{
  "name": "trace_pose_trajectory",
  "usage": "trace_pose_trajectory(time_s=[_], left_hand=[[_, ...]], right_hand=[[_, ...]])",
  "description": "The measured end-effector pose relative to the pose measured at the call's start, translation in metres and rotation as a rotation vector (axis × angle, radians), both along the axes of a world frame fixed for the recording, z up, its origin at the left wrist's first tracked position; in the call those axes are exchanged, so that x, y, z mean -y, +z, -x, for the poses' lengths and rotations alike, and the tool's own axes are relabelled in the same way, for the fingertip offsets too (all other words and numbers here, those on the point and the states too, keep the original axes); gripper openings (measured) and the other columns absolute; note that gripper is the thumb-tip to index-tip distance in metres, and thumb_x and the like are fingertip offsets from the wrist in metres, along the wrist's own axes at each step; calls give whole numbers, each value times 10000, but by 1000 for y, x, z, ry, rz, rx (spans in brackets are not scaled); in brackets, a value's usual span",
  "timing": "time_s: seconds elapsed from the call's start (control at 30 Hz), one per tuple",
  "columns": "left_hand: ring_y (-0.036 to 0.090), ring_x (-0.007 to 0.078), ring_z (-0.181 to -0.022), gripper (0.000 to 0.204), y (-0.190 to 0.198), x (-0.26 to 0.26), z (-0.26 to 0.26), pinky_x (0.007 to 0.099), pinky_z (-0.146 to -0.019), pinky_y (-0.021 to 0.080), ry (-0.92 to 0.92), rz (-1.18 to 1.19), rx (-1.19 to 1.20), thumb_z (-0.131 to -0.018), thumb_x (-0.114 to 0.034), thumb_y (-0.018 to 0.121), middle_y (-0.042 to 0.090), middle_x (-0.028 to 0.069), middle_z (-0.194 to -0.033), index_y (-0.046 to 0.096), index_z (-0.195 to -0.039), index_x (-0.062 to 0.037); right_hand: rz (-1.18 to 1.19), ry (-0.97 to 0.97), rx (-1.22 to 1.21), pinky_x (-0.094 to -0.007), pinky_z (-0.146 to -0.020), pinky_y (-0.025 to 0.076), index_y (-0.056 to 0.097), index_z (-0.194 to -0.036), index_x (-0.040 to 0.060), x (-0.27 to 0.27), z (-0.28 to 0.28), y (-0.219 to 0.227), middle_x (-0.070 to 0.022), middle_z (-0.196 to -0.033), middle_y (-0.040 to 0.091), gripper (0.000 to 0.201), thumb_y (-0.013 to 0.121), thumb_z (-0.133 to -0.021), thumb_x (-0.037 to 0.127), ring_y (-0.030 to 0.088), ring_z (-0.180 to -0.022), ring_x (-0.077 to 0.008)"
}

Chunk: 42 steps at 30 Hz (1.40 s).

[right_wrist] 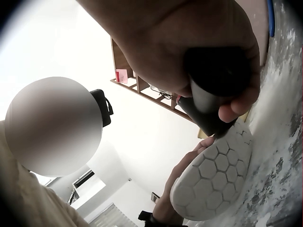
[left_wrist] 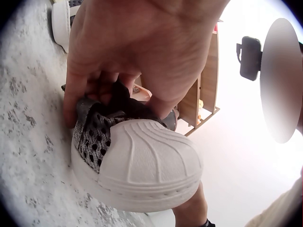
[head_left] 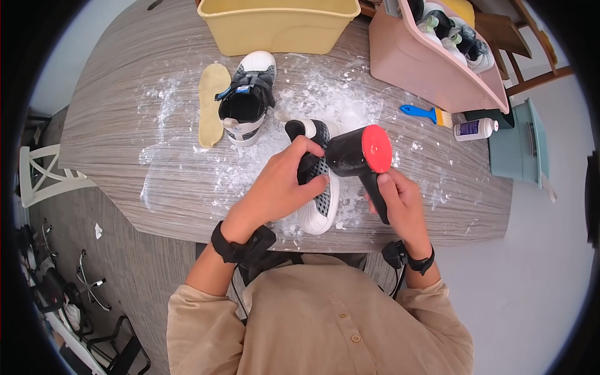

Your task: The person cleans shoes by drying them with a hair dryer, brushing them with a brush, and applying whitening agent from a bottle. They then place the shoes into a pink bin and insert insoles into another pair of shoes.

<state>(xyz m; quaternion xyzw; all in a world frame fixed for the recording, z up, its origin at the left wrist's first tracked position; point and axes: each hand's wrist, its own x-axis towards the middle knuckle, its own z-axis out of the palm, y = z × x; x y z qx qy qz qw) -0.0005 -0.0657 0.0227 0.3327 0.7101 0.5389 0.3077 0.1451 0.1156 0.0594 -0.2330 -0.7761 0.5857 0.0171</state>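
One blk/grey mesh sneaker w/ wht toe cap (head_left: 322, 201): ctr of frame, on powdery wood-grain table (head_left: 112, 106); tilted, sole toward R of frame, long axis approx. top-to-btm, toe at btm. L hand (head_left: 275, 184): nearer of the two; thumb & fingers grasp the upper. R hand (head_left: 403, 203): fingers wrapped round handle of blk hair dryer w/ red end cap (head_left: 350, 153). Key relation: dryer barrel crosswise to shoe's long axis, just R of L fingertips; contact w/ shoe, can't tell. Also: 1 similar sneaker (head_left: 249, 100), upper ctr-L; 1 tan insole (head_left: 210, 103), just L of it; 1 blue-handled brush (head_left: 425, 114) & 1 wht bottle (head_left: 473, 129), R; 1 yellow bin (head_left: 281, 31), top.
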Motion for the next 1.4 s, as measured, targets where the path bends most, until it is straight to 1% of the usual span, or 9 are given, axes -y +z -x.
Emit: trace_pose_trajectory(time_s=[0.1,0.23,0.3,0.4,0.5,0.7,0.9,1.1,1.4], left_hand=[[537,108,-740,347,1,0,0,273,-591,470,-9,1,10,-815,-84,674,577,75,-931,473,-1093,-35],[537,110,-735,343,3,1,0,275,-589,468,-7,16,6,-816,-85,671,578,75,-912,477,-1094,-36],[543,112,-760,340,2,0,0,280,-607,480,-8,10,15,-820,-83,669,576,76,-928,476,-1096,-36],[549,115,-803,334,0,0,0,287,-641,498,-7,1,25,-824,-76,665,572,79,-959,476,-1096,-32],[553,119,-842,332,1,2,1,293,-676,513,-12,8,58,-827,-70,664,569,82,-990,474,-1096,-27],[557,116,-858,341,-1,1,1,300,-691,522,-5,-2,59,-827,-63,667,570,80,-999,471,-1103,-24],[561,118,-856,338,-1,1,1,301,-691,524,-17,9,58,-829,-58,662,571,83,-999,468,-1104,-24],[560,119,-848,333,1,1,0,297,-685,520,-14,12,42,-831,-60,658,573,84,-995,468,-1103,-25],[558,119,-835,337,2,0,0,295,-678,517,-24,17,39,-827,-60,658,579,88,-986,471,-1106,-32]], right_hand=[[56,-37,-33,-221,-528,423,594,-1087,-16,0,-4,-4,-37,-713,596,307,466,-995,248,537,-558,-69],[63,-26,-42,-224,-528,425,593,-1095,-14,-8,-5,-10,-46,-725,606,325,461,-999,267,540,-559,-71],[30,-8,-56,-225,-527,426,595,-1091,-13,-8,-2,-8,-49,-730,610,331,457,-1001,274,544,-559,-72],[35,-41,-60,-227,-526,425,595,-1090,-13,-15,6,-16,-48,-728,609,330,458,-1000,274,541,-558,-73],[41,-34,-79,-227,-527,423,599,-1082,-11,-15,8,-20,-45,-726,606,318,465,-997,265,540,-560,-73],[-7,-10,-34,-227,-528,418,599,-1108,-16,-7,-2,-9,-40,-734,603,305,470,-992,235,531,-563,-72],[-14,7,-33,-228,-524,411,597,-1113,-24,-7,-10,-9,-27,-729,585,300,472,-988,218,523,-560,-67],[45,-13,13,-223,-515,403,597,-1108,-28,-8,-13,-4,-22,-711,569,298,480,-986,217,526,-553,-67],[51,32,50,-235,-517,411,608,-1088,-25,-8,-16,8,-29,-687,573,291,469,-990,211,523,-548,-69]])
